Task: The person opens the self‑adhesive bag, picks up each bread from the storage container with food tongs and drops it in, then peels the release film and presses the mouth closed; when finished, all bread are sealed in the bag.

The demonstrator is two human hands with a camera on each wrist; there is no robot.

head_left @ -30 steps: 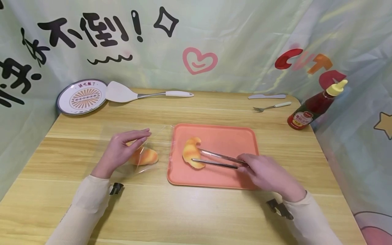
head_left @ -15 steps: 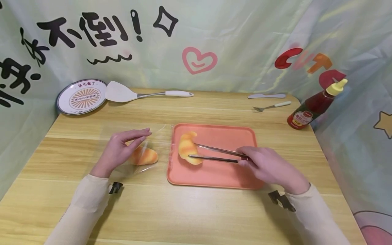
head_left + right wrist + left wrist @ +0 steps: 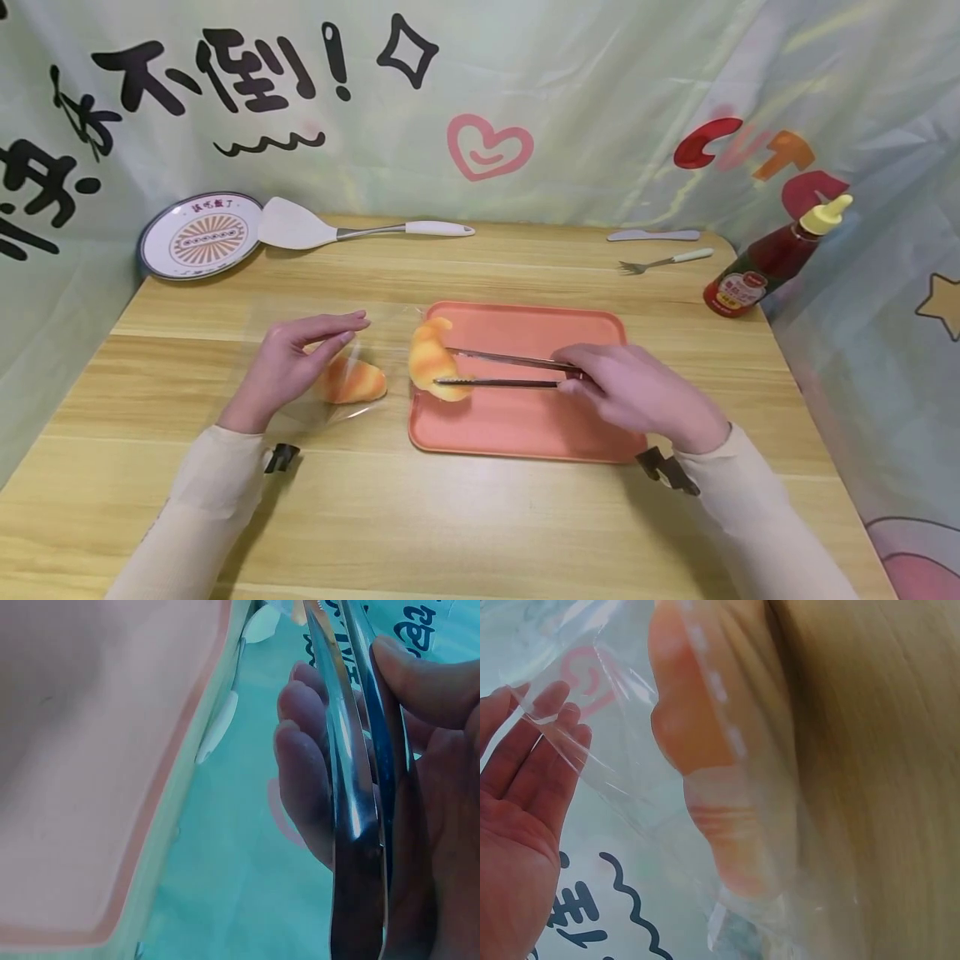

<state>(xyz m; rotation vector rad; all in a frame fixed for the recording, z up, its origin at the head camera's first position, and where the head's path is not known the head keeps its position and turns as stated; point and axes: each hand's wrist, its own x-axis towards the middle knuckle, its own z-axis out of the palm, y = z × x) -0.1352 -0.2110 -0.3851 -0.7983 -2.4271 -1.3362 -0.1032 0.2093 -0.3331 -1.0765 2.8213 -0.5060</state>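
My left hand (image 3: 300, 358) pinches the film of a clear plastic bag (image 3: 622, 772) between thumb and extended fingers, lifting it. Inside the bag, a croissant (image 3: 358, 382) lies on the table just under that hand. Over the pink tray (image 3: 525, 433), my right hand (image 3: 637, 392) grips metal tongs (image 3: 510, 360). Their tips hold a second croissant (image 3: 431, 358), which overlaps the tray's left edge in the head view. The right wrist view shows the tongs' arms (image 3: 352, 802) between thumb and fingers; the croissant is mostly out of that view.
Along the back lie a patterned plate (image 3: 202, 237), a white spatula (image 3: 296, 225), a table knife (image 3: 652, 237) and a fork (image 3: 663, 262). A red sauce bottle (image 3: 757, 271) with a yellow cap stands at the right. Printed cloth (image 3: 585, 108) hangs behind the wooden table (image 3: 450, 533).
The right hand and tongs have carried the croissant left and slightly up, from over the tray to its left edge near the bag. The left hand and bag have hardly moved.
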